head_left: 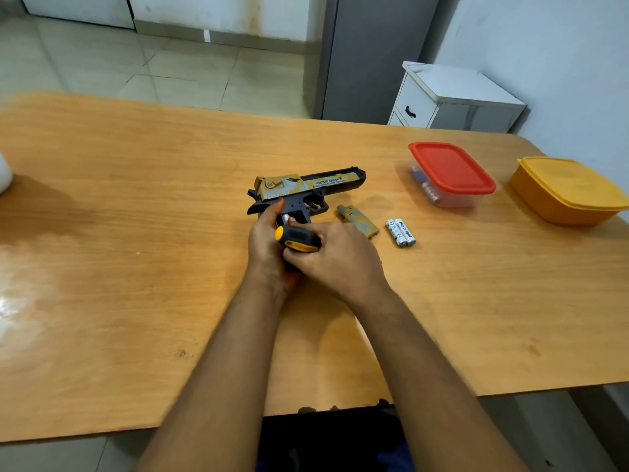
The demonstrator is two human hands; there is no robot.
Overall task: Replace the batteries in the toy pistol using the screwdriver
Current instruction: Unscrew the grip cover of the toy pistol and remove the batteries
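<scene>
1. One toy pistol (pixel 306 190) lies on its side mid-table, barrel pointing right, well back from every table (pixel 136 165) edge.
2. My left hand (pixel 267 240) is curled round the pistol's grip, thumb up against the frame.
3. My right hand (pixel 335 255) grips the one screwdriver (pixel 296 238), black and yellow handle, held just over the pistol grip. Its tip is hidden; I cannot tell where it sits.
4. One loose cover piece (pixel 357 221) lies just right of the pistol, not touching it.
5. Two batteries (pixel 400 232) lie side by side, touching each other, just right of the cover piece.
6. Two lidded tubs: one clear with a red lid (pixel 451 172), one orange (pixel 565 189) close to the table's right edge. Small items show inside the clear one; too blurred to name.
7. Open wood left of my arms and along the far edge; a white object (pixel 5 173) sits at the far left edge.
8. One white drawer cabinet (pixel 452 97) stands beyond the table.
</scene>
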